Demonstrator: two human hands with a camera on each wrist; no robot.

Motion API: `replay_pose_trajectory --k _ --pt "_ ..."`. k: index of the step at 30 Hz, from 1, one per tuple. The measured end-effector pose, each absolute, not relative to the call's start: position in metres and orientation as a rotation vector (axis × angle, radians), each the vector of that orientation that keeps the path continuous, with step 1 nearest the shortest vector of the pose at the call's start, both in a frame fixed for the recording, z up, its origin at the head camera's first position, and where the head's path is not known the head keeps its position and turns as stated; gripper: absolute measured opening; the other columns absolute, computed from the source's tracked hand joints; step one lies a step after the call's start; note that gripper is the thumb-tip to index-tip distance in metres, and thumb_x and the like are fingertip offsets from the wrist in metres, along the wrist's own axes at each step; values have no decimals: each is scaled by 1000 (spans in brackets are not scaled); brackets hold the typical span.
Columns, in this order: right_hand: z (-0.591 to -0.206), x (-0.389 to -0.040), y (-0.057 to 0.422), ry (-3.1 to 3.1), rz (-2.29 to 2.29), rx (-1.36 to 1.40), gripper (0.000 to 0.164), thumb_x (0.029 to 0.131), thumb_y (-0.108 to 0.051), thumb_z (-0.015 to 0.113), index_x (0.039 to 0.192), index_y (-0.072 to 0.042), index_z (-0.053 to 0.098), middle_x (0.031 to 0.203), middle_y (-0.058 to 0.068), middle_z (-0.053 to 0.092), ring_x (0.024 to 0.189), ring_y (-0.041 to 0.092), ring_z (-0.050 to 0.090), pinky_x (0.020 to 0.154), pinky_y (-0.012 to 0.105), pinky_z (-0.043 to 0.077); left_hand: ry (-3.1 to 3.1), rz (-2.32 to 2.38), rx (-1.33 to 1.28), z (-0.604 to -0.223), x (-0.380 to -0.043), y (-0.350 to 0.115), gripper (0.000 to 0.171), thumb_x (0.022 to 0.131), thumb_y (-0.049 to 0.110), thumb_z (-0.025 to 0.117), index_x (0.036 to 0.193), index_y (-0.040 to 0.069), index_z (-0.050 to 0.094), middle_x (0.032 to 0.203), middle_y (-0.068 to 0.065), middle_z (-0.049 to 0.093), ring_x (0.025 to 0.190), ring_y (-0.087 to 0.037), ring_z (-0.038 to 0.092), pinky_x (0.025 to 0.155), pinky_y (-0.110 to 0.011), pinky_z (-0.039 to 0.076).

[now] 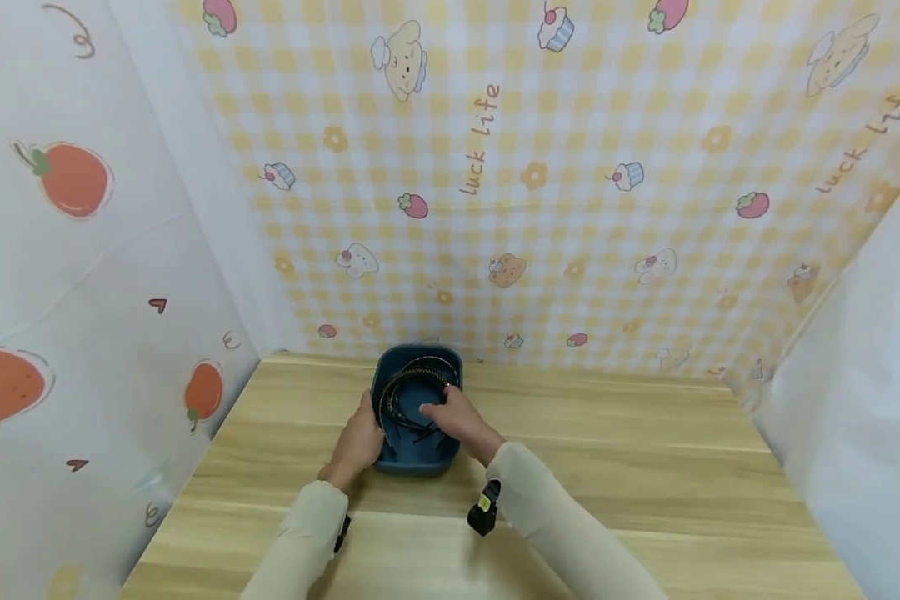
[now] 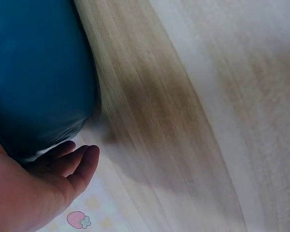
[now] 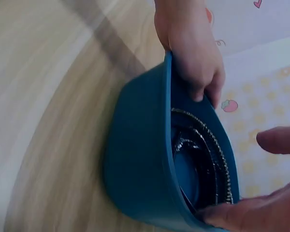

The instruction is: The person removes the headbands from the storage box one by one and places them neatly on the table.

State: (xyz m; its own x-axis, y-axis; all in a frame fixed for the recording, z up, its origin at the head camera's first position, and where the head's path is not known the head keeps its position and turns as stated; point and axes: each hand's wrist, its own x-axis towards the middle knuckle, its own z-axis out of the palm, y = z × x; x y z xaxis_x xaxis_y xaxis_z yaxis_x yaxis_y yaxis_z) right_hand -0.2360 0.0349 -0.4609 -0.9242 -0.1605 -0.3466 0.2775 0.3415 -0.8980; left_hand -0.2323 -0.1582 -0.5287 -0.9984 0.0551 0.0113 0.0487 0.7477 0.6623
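A dark blue bin (image 1: 416, 465) stands on the table, also filling much of the right wrist view. Several thin, dark, open-ended hoops with gold flecks, which look like headbands (image 1: 418, 372), lie curved inside it. My left hand (image 1: 357, 437) holds the bin's left wall; in the right wrist view its digits come over the rim, while the left wrist view has its other fingers bent at the outside. At the right rim is my right hand (image 1: 465, 421), its thumb stretched out apart from the fingers, near the headbands. Its remaining fingers are hidden.
The wood-grain table (image 1: 607, 475) spreads to both sides of the bin. Close behind it rises a yellow checked cloth backdrop (image 1: 450, 233), with a white printed sheet (image 1: 120, 275) at the left and a plain white one (image 1: 862, 350) at the right.
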Motion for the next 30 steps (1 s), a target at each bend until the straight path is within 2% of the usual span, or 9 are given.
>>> replay_pose_trajectory --k 3,7,11,14,17,20,25,27,30 --pt "-459 -237 32 2250 -1632 160 72 98 -25 59 155 2 24 159 24 27 144 42 30 114 58 29 2945 1092 86 -527 -235 -156 60 102 5 37 154 -9 12 140 -34 49 98 -42 65 78 -51 52" --pt "-458 -238 31 2212 -1717 235 69 99 -24 58 154 0 25 159 23 27 143 42 31 113 59 29 2936 1092 70 -526 -237 -156 60 102 4 39 155 -7 13 133 -33 55 81 -35 66 66 -44 49" --pt "-457 -238 31 2151 -1797 261 69 100 -22 56 155 1 22 159 24 26 138 44 39 112 57 33 2907 1081 44 -526 -236 -157 63 98 0 39 154 -8 11 126 -35 57 62 -27 58 55 -37 41" --pt "-457 -239 32 2108 -1846 257 67 100 -20 55 154 3 22 157 26 27 130 45 47 108 54 39 2925 1070 57 -527 -235 -158 65 95 -3 39 153 -11 12 130 -36 55 66 -26 60 56 -37 43" --pt "-459 -242 35 2072 -1877 242 66 101 -18 54 153 5 22 154 28 31 126 43 52 106 52 42 2928 1079 56 -528 -236 -158 65 95 -3 39 154 -10 11 122 -35 59 68 -31 61 58 -40 45" --pt "-463 -247 39 2061 -1878 188 62 100 -12 54 151 8 25 147 29 39 121 39 57 103 49 46 2945 1065 49 -528 -236 -156 65 94 -4 39 153 -11 11 122 -35 59 76 -35 64 64 -44 49" --pt "-473 -252 41 2195 -1797 87 41 97 -5 57 134 11 49 120 23 62 99 28 66 92 44 54 2975 1100 55 -529 -235 -154 64 93 -5 39 151 -14 15 133 -38 51 101 -44 64 82 -52 52" --pt "-475 -253 40 2287 -1743 70 32 96 -5 60 124 9 57 104 18 68 86 22 68 84 40 57 2978 1112 55 -529 -235 -154 63 93 -5 39 151 -15 16 131 -39 52 101 -46 63 81 -53 52" --pt "-478 -253 37 2398 -1691 51 24 93 -5 64 114 7 62 86 12 70 70 15 66 70 32 58 2988 1090 43 -530 -235 -155 63 93 -4 39 151 -15 17 128 -38 55 95 -44 65 77 -51 53"
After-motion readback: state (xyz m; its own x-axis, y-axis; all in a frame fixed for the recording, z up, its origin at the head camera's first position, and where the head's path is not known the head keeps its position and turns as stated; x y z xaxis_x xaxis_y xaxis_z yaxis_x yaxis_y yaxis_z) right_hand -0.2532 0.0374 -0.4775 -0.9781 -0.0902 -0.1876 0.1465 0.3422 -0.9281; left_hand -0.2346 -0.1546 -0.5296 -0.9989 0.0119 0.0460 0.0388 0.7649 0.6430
